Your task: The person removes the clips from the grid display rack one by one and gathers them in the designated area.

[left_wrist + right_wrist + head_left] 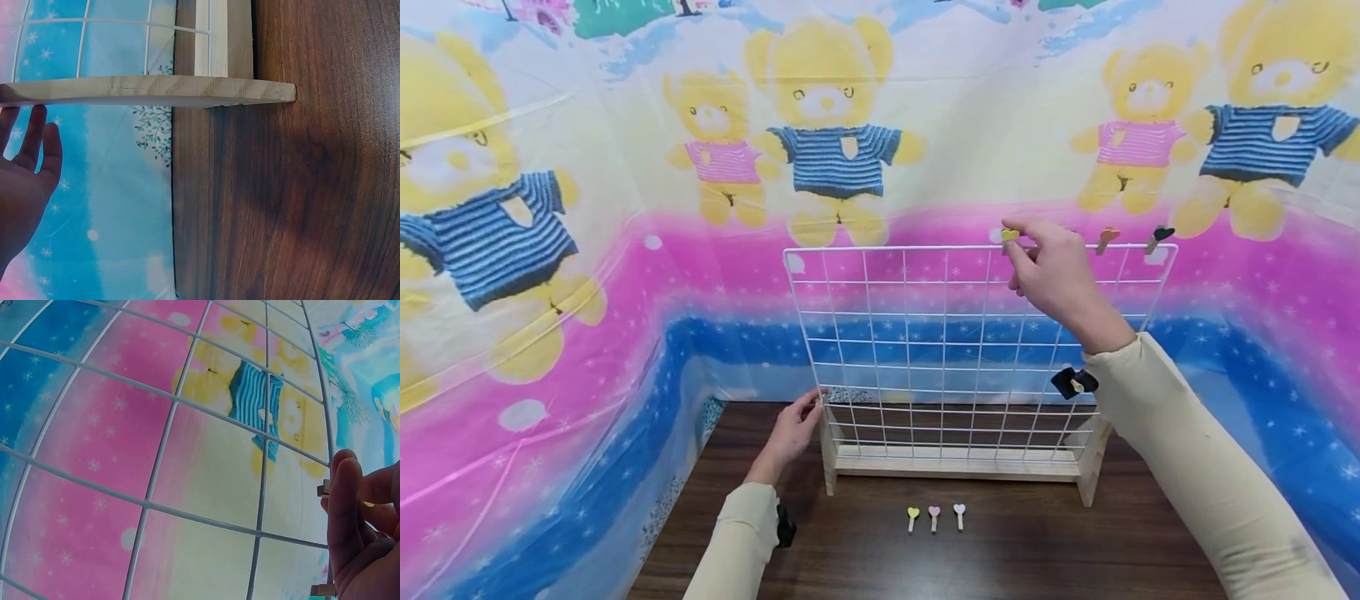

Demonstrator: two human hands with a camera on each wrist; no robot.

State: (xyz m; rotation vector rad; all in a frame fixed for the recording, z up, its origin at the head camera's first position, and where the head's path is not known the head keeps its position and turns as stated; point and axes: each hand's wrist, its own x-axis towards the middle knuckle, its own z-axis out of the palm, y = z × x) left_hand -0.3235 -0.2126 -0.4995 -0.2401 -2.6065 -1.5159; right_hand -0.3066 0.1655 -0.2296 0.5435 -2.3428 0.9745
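The left sleeve runs off the bottom edge, with a small black object at its cuff, too dark to make out. The left hand has loosely straight fingers that meet the outer side of the stand at its left upright; it is cut off in its own wrist view, and whether the thumb presses there too cannot be told. The stand, on the table, carries an upright white grid.

Before the stand lie three heart pegs side by side, apart: a yellow-green peg, a pink peg and a white peg.

At the top wire, right of the middle, the right hand pinches a yellow peg between thumb and finger, the tips closed on it. Fingers hide most of this peg in the right wrist view, where only its wooden end shows; whether it bites the wire cannot be told. The right hand and forearm cover part of the grid. Farther right on the top wire, an orange peg and a dark peg stand tilted. The right sleeve leaves the picture at the bottom right.
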